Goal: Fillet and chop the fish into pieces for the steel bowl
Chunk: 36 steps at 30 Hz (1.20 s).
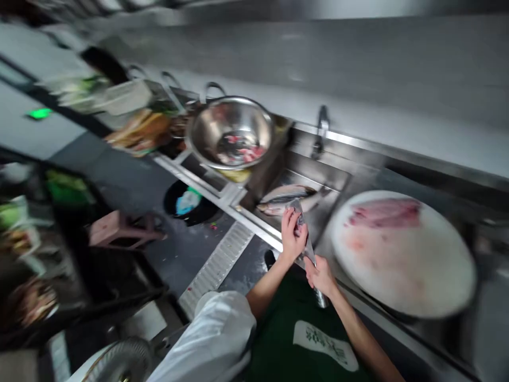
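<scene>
Grey steel sink (314, 167) at twelve o'clock; your right fingers (310, 268) grip a silver metal knife (309, 249), left fingers (287, 216) curl against its blade (296, 204), probably steadying it.

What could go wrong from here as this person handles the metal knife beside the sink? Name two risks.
First, the bare left hand is on the blade of the silver metal knife while the bare right hand grips its handle; a slip might cut the fingers.
Second, the raw pink fillet lies near the far edge of the round white board; a knock could send it off.
</scene>
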Tool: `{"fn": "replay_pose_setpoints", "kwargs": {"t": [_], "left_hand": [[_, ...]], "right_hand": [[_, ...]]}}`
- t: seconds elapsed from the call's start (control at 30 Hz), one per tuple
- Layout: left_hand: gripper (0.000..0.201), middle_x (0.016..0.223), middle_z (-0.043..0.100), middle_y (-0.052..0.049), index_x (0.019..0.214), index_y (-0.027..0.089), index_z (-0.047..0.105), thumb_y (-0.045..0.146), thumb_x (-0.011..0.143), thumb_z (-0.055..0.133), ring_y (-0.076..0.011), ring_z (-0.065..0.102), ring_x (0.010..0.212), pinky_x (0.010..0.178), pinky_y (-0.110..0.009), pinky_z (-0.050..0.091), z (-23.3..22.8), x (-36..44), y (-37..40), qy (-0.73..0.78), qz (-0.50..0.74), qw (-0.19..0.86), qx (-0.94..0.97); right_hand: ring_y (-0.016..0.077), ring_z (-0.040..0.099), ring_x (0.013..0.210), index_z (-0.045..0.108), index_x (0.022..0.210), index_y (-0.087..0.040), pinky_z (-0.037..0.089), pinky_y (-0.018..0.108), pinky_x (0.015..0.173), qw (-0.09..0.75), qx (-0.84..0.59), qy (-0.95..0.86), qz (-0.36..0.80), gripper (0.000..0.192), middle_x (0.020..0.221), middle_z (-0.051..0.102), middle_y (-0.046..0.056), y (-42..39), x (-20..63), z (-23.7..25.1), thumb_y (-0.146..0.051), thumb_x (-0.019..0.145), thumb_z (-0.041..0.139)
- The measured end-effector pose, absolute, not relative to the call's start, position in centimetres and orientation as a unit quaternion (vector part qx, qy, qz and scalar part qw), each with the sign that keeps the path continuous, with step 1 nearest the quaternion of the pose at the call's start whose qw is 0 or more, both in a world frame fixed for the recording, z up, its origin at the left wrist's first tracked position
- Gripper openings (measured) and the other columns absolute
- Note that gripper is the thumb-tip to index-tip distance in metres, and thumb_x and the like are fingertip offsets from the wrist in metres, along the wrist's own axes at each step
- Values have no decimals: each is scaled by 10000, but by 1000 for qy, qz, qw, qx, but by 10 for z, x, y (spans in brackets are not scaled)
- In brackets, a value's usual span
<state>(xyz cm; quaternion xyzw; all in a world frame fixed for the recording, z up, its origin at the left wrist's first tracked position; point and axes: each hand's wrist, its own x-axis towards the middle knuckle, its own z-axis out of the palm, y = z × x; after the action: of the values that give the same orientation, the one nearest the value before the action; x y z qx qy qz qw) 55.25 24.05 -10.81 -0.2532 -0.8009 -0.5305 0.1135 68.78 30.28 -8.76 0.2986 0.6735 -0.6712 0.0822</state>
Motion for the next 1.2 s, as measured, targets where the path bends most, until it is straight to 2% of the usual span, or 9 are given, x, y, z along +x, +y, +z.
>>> {"fn": "replay_pose_setpoints", "kwargs": {"t": [0.2, 0.3, 0.5, 0.6, 0.7, 0.8, 1.0, 1.1, 1.2], "left_hand": [[324, 1451, 586, -151, 1302, 216, 675, 291, 999, 587, -281, 524, 1430, 1212, -507, 445, -70, 404, 40, -851, -448, 252, -106], [319, 1442, 593, -148, 1284, 216, 688, 278, 984, 599, -283, 531, 1413, 1206, -507, 448, -51, 360, -2, -856, -430, 269, -100], [285, 1371, 640, -134, 1220, 212, 713, 303, 966, 620, -269, 567, 1350, 1197, -464, 448, -11, 230, 73, -823, -464, 249, -213], [254, 1298, 685, -142, 1156, 177, 724, 246, 992, 543, -264, 597, 1295, 1179, -470, 447, 15, 159, 123, -836, -466, 170, -236], [181, 1235, 704, -176, 1023, 118, 725, 185, 957, 571, -345, 566, 1317, 1143, -609, 422, 37, 132, 146, -905, -390, 49, -162], [158, 1207, 704, -195, 1009, 69, 696, 166, 905, 628, -434, 529, 1321, 1114, -731, 356, 45, 130, 155, -929, -356, 53, -84], [252, 1049, 732, -111, 1050, 156, 706, 224, 987, 471, -267, 669, 1056, 1022, -451, 528, 3, 225, 230, -789, -489, 143, -344], [235, 989, 731, -101, 971, 175, 724, 249, 956, 501, -249, 684, 998, 969, -394, 552, -33, 350, 306, -745, -459, -21, -484], [253, 1086, 746, -116, 1082, 180, 735, 250, 932, 543, -255, 685, 1076, 1017, -382, 537, -66, 464, 399, -719, -370, -188, -557]], "right_hand": [[88, 406, 295, 418, 648, -263, 296, 205, 292, 193, 136, 657, -716, 497, 417, 455, -72, 148, 505, -64, -672, 819, 642], [85, 387, 288, 419, 632, -261, 294, 206, 279, 206, 123, 631, -738, 516, 408, 434, -77, 109, 457, -46, -685, 796, 663], [79, 390, 304, 434, 629, -256, 320, 210, 284, 54, 174, 639, -747, 545, 427, 437, -78, 144, 372, 6, -697, 728, 738], [74, 394, 335, 419, 663, -260, 330, 210, 308, -51, 228, 660, -714, 532, 480, 479, -67, 183, 355, 34, -686, 759, 722], [96, 432, 371, 439, 659, -255, 347, 223, 376, -136, 299, 722, -608, 461, 473, 479, -44, 225, 397, 47, -615, 895, 604], [134, 504, 468, 475, 635, -247, 378, 246, 483, -193, 381, 778, -461, 413, 490, 494, -11, 265, 492, 39, -511, 950, 527], [215, 613, 632, 606, 706, -218, 418, 293, 615, -144, 606, 743, -245, 269, 596, 625, 66, 317, 725, -2, -325, 923, 487], [220, 620, 586, 657, 696, -190, 406, 299, 600, -56, 669, 713, -202, 310, 538, 608, 78, 349, 809, -26, -249, 932, 466], [220, 656, 605, 706, 743, -161, 410, 297, 611, -1, 668, 718, -195, 350, 602, 659, 101, 379, 862, -52, -228, 975, 452]]}}
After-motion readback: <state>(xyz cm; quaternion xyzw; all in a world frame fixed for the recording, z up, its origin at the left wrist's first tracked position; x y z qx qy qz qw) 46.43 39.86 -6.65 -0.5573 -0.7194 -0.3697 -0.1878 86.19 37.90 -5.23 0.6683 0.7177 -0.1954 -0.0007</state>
